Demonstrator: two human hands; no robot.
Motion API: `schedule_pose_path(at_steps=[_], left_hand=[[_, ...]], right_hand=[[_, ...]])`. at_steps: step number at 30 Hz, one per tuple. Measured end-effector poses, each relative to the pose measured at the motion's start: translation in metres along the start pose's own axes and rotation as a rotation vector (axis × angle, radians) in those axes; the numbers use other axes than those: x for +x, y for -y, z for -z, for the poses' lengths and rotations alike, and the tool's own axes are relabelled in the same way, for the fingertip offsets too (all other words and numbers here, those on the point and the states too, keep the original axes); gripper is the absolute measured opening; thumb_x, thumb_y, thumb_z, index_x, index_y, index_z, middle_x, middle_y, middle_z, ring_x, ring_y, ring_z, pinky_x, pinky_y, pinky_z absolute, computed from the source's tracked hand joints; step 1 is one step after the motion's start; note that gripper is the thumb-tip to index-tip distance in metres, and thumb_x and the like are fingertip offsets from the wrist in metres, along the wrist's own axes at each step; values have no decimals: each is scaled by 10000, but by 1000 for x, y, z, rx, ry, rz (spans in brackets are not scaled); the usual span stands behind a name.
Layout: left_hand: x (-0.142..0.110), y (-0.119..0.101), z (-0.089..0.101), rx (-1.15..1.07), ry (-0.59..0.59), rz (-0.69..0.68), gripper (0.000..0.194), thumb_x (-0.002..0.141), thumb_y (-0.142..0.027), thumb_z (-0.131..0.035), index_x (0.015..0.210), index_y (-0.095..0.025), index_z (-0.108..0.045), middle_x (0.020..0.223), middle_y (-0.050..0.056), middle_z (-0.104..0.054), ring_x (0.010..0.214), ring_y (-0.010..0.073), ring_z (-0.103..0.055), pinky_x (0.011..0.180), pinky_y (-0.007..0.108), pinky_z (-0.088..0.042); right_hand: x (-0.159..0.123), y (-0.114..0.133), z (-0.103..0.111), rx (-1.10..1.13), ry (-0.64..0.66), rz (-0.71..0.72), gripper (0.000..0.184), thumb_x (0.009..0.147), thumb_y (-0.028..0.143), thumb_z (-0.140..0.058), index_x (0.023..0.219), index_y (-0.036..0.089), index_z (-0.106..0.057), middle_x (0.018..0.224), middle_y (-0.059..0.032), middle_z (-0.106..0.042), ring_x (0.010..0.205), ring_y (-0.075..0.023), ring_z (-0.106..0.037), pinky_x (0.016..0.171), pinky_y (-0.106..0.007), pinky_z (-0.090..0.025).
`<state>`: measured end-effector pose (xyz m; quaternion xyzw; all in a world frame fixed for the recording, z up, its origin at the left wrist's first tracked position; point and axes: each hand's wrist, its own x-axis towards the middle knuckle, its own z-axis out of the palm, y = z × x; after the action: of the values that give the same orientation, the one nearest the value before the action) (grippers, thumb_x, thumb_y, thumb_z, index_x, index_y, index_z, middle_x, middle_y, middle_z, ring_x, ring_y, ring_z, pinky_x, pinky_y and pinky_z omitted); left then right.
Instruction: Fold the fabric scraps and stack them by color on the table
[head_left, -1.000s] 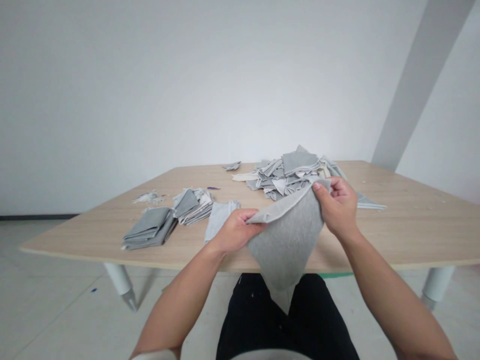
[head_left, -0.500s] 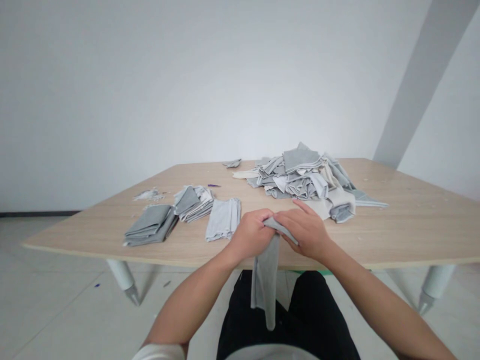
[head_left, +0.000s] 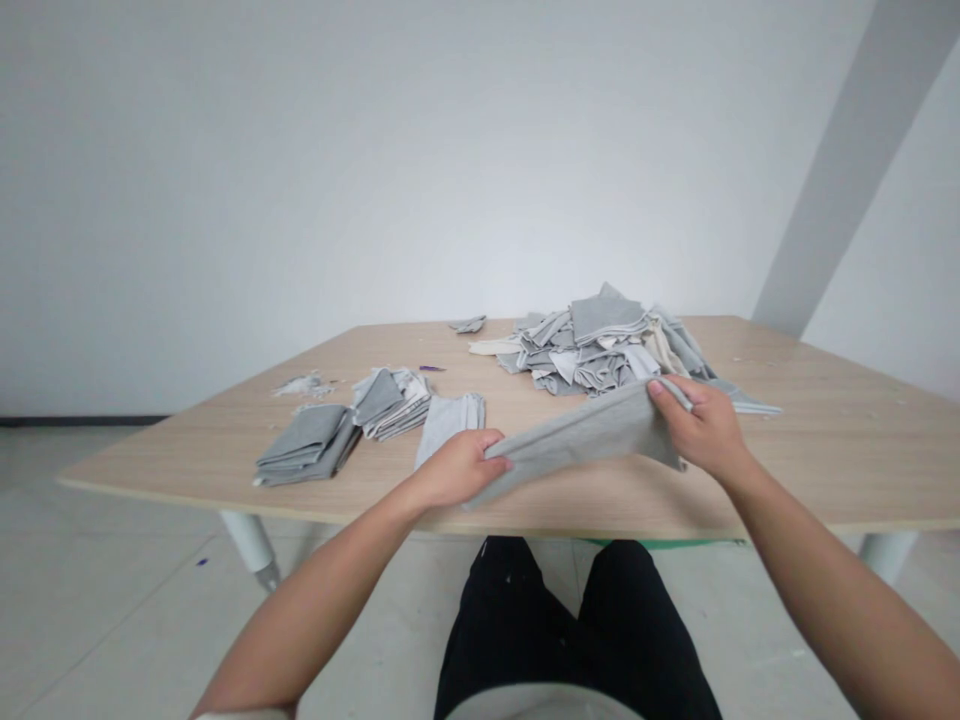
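A piece of grey cloth (head_left: pixel 585 435) is stretched between my two hands, just above the table's front edge. My left hand (head_left: pixel 459 467) pinches its left end, the thumb lying on top. At the upper right corner my right hand (head_left: pixel 701 425) grips it, and a loose flap hangs down beside those fingers. Behind my left hand lies a light grey folded cloth (head_left: pixel 448 418), partly hidden by that hand. Past the stretched cloth is a big loose heap of grey and cream cloth pieces (head_left: pixel 592 345), its near side partly covered.
Stacks of folded grey cloth (head_left: pixel 307 440) and mixed cloth (head_left: pixel 390 402) sit on the left of the wooden table (head_left: pixel 187 450). White scraps (head_left: pixel 304 385), a small dark purple item (head_left: pixel 431 368) and a small grey cloth (head_left: pixel 468 324) lie farther back.
My hands have moved apart, left hand leftward and right hand rightward and up. The cloth that hung bunched below them is now spread out sideways between them.
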<state>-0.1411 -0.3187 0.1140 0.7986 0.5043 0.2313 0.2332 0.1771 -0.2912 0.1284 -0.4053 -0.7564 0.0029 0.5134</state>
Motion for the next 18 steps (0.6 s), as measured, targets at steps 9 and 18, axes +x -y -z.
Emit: schedule_pose_path(at_steps=[9, 18], left_hand=[[-10, 20, 10, -286, 220, 108, 368, 801, -533, -556, 723, -174, -579, 618, -38, -508, 570, 116, -457, 513, 211, -330], [-12, 32, 3, -403, 174, 56, 337, 806, -469, -584, 677, -169, -502, 587, -66, -374, 532, 81, -319, 484, 199, -241]], right_hand=[[-19, -11, -27, 520, -2, -472, 288, 764, 456, -655, 802, 172, -677, 772, -11, -696, 755, -194, -622, 715, -284, -470], [-23, 0, -27, 549, -39, -573, 380, 740, 522, -671, 660, 151, -658, 636, -18, -678, 579, -161, -593, 551, -248, -463]])
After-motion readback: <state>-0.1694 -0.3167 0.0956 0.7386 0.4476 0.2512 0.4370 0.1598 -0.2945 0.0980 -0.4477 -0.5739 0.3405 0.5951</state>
